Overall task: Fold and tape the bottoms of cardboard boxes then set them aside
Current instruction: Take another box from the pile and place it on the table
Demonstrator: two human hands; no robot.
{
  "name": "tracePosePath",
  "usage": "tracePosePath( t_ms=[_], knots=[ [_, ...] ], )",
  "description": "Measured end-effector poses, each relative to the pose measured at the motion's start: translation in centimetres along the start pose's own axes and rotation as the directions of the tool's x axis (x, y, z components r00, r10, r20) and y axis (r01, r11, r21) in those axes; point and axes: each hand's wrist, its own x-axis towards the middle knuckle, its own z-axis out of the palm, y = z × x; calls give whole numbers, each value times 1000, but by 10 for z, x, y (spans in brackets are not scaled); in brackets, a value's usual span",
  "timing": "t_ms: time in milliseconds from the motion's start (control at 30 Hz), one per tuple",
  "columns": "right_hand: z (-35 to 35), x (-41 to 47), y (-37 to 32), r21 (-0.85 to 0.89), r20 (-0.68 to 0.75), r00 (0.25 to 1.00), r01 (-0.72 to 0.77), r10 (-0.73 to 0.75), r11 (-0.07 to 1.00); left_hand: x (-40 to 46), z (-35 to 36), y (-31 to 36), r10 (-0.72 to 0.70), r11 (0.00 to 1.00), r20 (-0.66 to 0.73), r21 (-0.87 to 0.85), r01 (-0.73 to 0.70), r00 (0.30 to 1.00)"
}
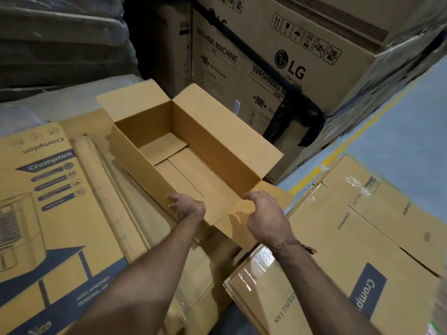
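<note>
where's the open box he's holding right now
In the head view the open cardboard box sits centre frame, on the Crompton cartons, before the LG washing machine boxes, both hands on its near end.

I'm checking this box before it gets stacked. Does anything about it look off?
Yes. Inside the open box, one bottom flap at the far end lies skewed, overlapping the others rather than flush. No tape shows from inside. Both hands hold the near end.

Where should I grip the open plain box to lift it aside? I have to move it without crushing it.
Grip the open box at its near short end, one hand on each corner, coming from the near side as the left hand and right hand do now. The top flaps splay outward, so the upright walls there give the firmer hold.
</note>
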Motion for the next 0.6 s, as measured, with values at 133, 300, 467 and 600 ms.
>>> tracePosePath(
  t_ms=[133,300,467,600],
  knots=[
    [-3,1,-10,-246,23,994,105,-103,964,-9,-44,1,251,965,-99,-45,-257,963],
    [-2,11,-18,-401,78,977,213,-199,891,-34,-121,23,375,923,-159,-25,-383,913],
    [-20,11,-35,-616,-19,931,276,-364,738,-43,-174,38,485,870,-135,-30,-493,864],
    [-33,12,-46,-664,15,928,286,-371,690,-60,-201,42,596,798,-130,-10,-603,792]
  ],
)
